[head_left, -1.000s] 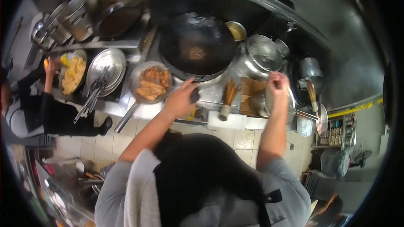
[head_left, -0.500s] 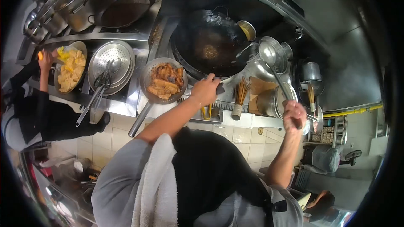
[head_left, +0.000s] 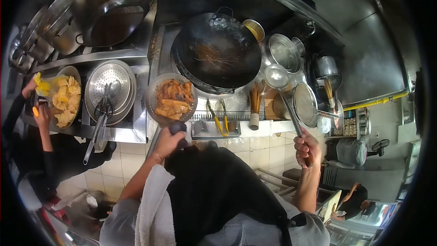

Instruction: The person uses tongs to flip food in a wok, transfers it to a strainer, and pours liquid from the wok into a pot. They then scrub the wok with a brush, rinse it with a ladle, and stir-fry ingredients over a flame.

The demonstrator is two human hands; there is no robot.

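My left hand (head_left: 167,142) is closed on a dark folded cloth (head_left: 178,128). It is just below the perforated strainer (head_left: 150,105), close to that strainer's handle, part of which it hides. Browned fried pieces (head_left: 173,98) lie in the strainer. My right hand (head_left: 307,147) grips the long handle of a metal ladle (head_left: 276,76), its bowl up near a round metal pot (head_left: 282,48). Ahead of me the big black wok (head_left: 227,54) sits on the stove, with a brownish residue on its inner surface.
Yellow-handled tongs (head_left: 221,120), a bamboo brush (head_left: 255,105) and a mesh strainer (head_left: 304,102) are along the stove front. At left, another person's hand (head_left: 43,116) works over a pan (head_left: 75,75) of yellowish food. Stacked perforated trays (head_left: 98,77) stand between us.
My left hand has moved from the wok's rim left and down to the strainer, with the dark cloth. My right hand and the ladle have lowered. The view has shifted.
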